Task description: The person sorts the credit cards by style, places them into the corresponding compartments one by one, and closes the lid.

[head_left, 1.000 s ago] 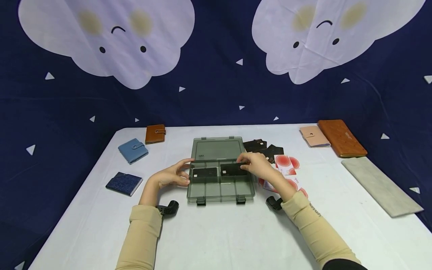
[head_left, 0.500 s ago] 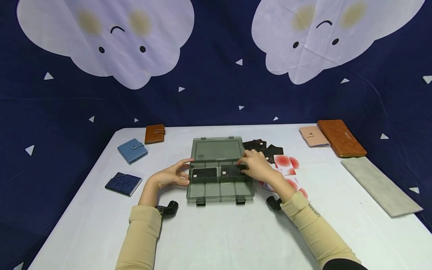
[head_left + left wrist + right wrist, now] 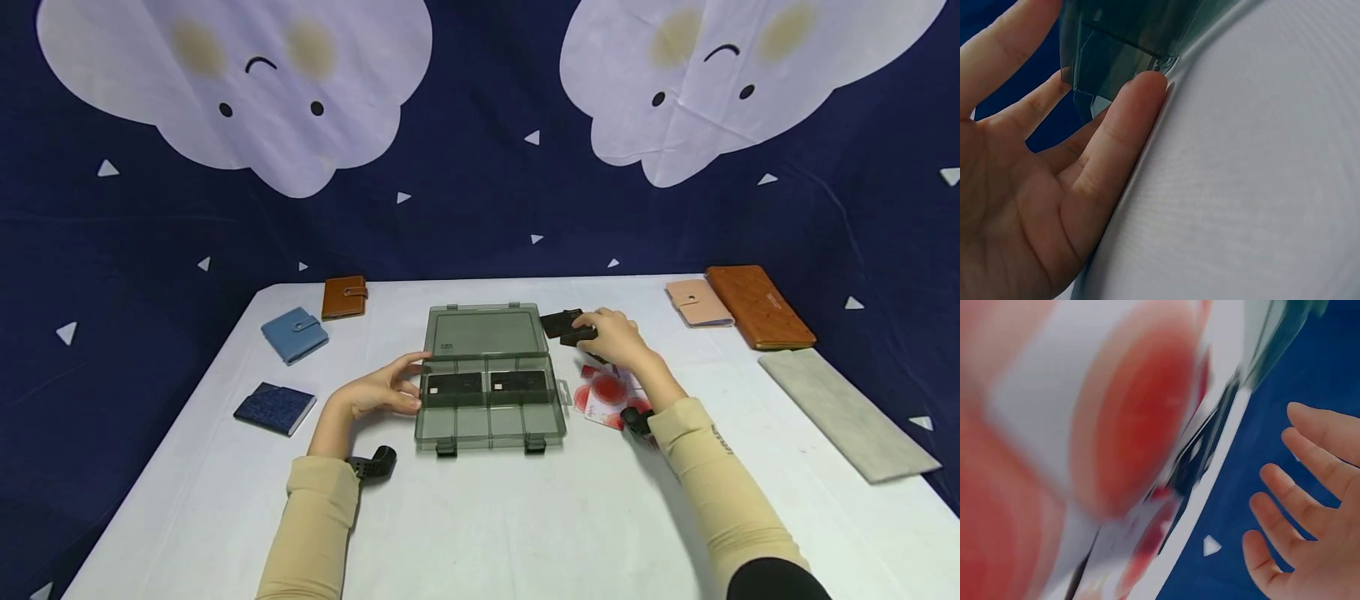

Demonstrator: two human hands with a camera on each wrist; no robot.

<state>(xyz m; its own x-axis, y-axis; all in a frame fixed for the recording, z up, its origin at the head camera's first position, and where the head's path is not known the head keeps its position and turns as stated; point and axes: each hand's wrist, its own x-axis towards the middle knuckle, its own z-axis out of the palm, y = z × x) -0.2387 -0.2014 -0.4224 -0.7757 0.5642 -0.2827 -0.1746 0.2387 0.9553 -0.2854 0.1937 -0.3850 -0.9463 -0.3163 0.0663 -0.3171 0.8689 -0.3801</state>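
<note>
A clear grey-green plastic divided box [image 3: 453, 427] lies with its lid [image 3: 484, 332] folded back. Two black cards, the left one [image 3: 455, 384] and the right one [image 3: 518, 382], sit side by side in its back compartments. My left hand [image 3: 380, 390] touches the box's left side, fingers spread; the left wrist view shows a fingertip against its lower corner. Over the loose black cards [image 3: 558, 323] right of the lid is my right hand [image 3: 618, 340]. In the right wrist view this hand [image 3: 1316, 519] has fingers apart, nothing between them. Several red-and-white cards [image 3: 606, 392] lie below its wrist.
At left are a brown wallet [image 3: 343, 298], a light-blue wallet [image 3: 296, 335] and a dark-blue one [image 3: 274, 408]. To the right lie a pink wallet [image 3: 699, 302], a large brown wallet [image 3: 759, 307] and a long grey one [image 3: 849, 415]. A dark-blue cloth [image 3: 480, 225] hangs behind the table.
My right hand has let go of the black card, now lying in the right back compartment, and moved right and back over the loose black cards. The left hand has stayed in place.
</note>
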